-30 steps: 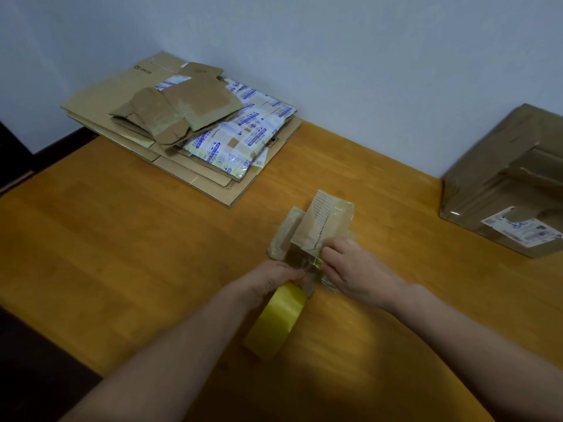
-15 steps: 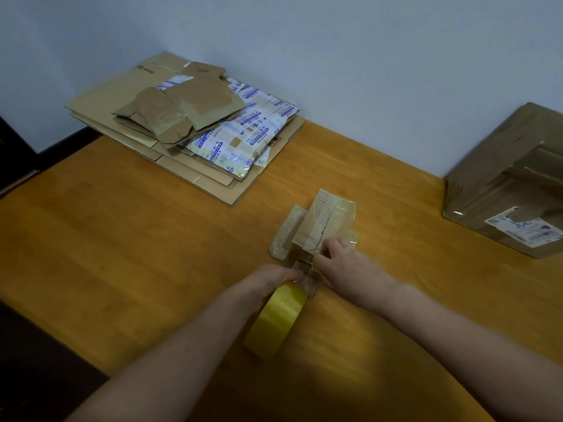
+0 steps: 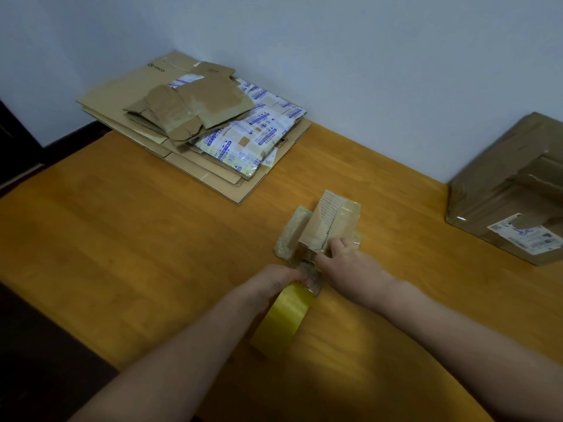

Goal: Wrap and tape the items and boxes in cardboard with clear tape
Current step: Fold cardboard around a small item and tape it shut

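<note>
Item: cardboard parcel (image 3: 323, 236), partly wrapped, lying mid-desk (image 3: 137, 239). Left hand (image 3: 274, 280): fingers clenched round the tape roll (image 3: 283, 315), just beside the parcel's near end. Right hand (image 3: 344, 260): fingers curled on that near edge, seemingly pinning the clear strip (image 3: 311, 271). Risks: slack tape could wrinkle or stick to itself; a hard pull could drag the light parcel or lift the split flap (image 3: 327, 211).

Bare table (image 3: 128, 239) lies left; flattened cardboard stack (image 3: 128, 99) and taped box (image 3: 499, 190) block the back.
</note>
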